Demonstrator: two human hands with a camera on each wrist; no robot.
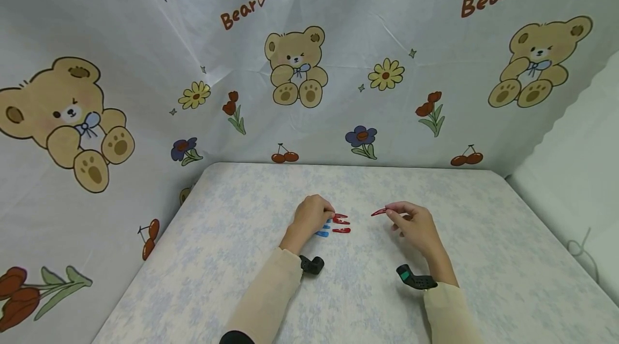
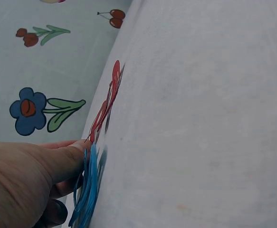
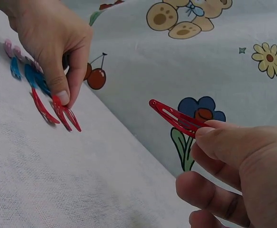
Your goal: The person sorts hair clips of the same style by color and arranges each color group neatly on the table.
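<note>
My right hand (image 1: pixel 412 226) pinches a red snap hair clip (image 3: pixel 176 118) between thumb and forefinger, holding it above the table with its narrow end pointing left. To the left, my left hand (image 1: pixel 309 219) pinches the end of another red hair clip (image 3: pixel 71 118) at the tabletop. Just nearer lies a separate red hair clip (image 1: pixel 341 230). Blue hair clips (image 1: pixel 322 234) form a column beside the red ones, partly covered by the left hand. Beyond them, pink hair clips (image 3: pixel 15 51) show in the right wrist view; in the head view the left hand hides them.
A pale blue-mottled tabletop (image 1: pixel 242 215) lies under both hands. Behind and to the left hangs a sheet (image 1: pixel 338 118) printed with bears and flowers. At the right are a white surface (image 1: pixel 575 172) and a thin cord (image 1: pixel 580 250).
</note>
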